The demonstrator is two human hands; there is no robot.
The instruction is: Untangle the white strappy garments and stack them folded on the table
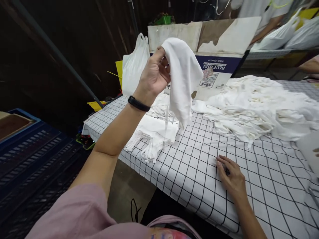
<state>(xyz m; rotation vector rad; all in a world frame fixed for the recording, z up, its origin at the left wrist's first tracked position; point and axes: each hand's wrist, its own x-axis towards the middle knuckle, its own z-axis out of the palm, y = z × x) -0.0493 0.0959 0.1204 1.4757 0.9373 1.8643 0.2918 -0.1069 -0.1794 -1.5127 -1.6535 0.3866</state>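
My left hand [156, 71], raised above the table, pinches a white fabric piece [183, 73] by its upper edge. The fabric hangs down in folds, and a narrow strip dangles beside it. Below it lies a stack of white fabric pieces [159, 131] near the table's front edge. My right hand [231, 177] rests low on the checked tablecloth [191, 159], its fingers curled together. Something small and dark shows between those fingers, too hidden to name. A large heap of white fabric pieces [256, 103] lies beyond my right hand.
A cardboard box [221, 63] stands at the table's back, beside a white plastic bag [136, 68]. Blue plastic crates [37, 159] are on the left. Another person [266, 23] stands behind the box, near more white bags [279, 36]. A white object [309, 151] is at the right edge.
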